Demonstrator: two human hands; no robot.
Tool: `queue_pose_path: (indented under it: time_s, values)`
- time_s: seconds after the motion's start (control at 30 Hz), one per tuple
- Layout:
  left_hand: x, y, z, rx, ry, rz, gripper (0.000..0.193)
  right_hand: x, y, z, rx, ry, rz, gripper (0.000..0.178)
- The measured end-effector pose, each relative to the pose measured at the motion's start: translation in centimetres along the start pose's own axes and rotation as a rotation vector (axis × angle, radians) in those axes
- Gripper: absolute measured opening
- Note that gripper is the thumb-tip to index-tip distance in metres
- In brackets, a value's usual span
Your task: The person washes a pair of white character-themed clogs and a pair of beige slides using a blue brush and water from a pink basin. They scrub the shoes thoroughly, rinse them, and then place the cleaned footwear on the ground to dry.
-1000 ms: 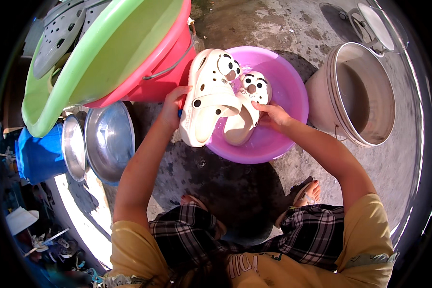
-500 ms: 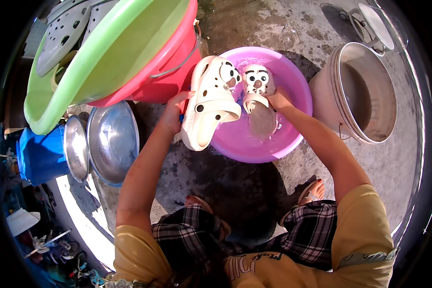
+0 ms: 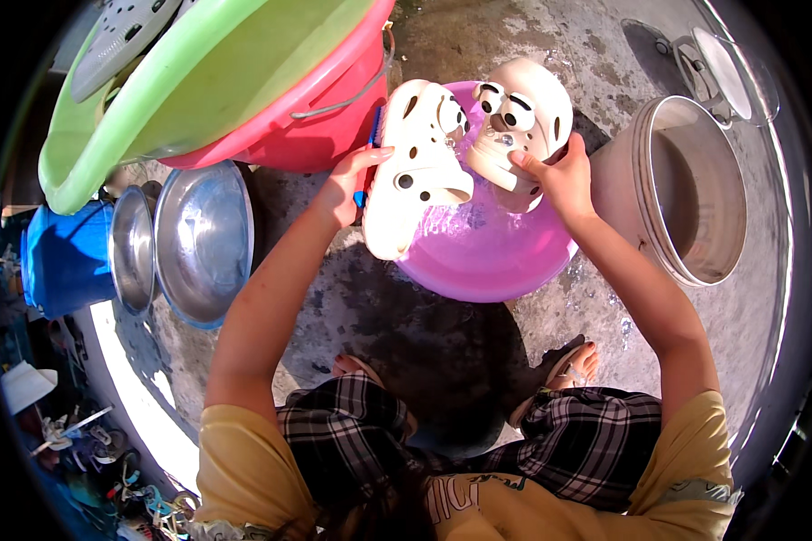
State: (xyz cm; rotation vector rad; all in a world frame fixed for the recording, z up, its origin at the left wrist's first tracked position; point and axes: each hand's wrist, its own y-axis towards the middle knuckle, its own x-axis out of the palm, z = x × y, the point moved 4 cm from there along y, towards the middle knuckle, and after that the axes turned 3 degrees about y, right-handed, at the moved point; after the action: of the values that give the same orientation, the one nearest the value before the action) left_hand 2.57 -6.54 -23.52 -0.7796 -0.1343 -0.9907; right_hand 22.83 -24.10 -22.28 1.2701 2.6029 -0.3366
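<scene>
My left hand is closed on the outer side of a cream clog, which has cartoon eyes on its toe and a heel strap. A blue brush is pinched between that hand and the clog. My right hand grips the matching clog, raised above the purple basin with its toe decorations facing me. Water drips from the clogs into the basin, and the water surface is rippled.
A white bucket with murky water stands right of the basin. At the left, a green tub rests on a red bucket, with grey clogs in it. Metal bowls lean by a blue container. A white chair is far right.
My right hand has lifted its clog out of the basin water and tilted it up. The left clog has shifted slightly up and to the right, still with the brush.
</scene>
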Motion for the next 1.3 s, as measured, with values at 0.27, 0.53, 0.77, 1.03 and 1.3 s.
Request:
queue_pose_path:
  time_s: [0.27, 0.53, 0.77, 1.03, 1.3]
  values:
    - [3.3, 0.4, -5.0, -0.278, -0.11, -0.158, 0.043, -3.3, -0.4, -7.3, -0.648, -0.09, 0.15, 0.057]
    - [4.6, 2.9, -10.4, -0.231, 0.419, 0.062, 0.042, -3.0, 1.9, -6.7, -0.43, 0.175, 0.067, 0.061]
    - [4.7, 1.4, -12.3, -0.291, 0.677, -0.064, 0.052, 2.3, 3.1, -0.4, 0.127, 0.687, -0.226, 0.054]
    - [3.6, 1.0, -4.8, -0.578, 1.575, -0.19, 0.014, 3.7, 1.5, 7.1, 0.712, 0.67, -0.47, 0.041]
    - [1.9, 5.3, -2.8, 0.211, 1.772, 0.103, 0.048, 2.3, -1.2, 6.1, 0.845, 0.484, -0.284, 0.052]
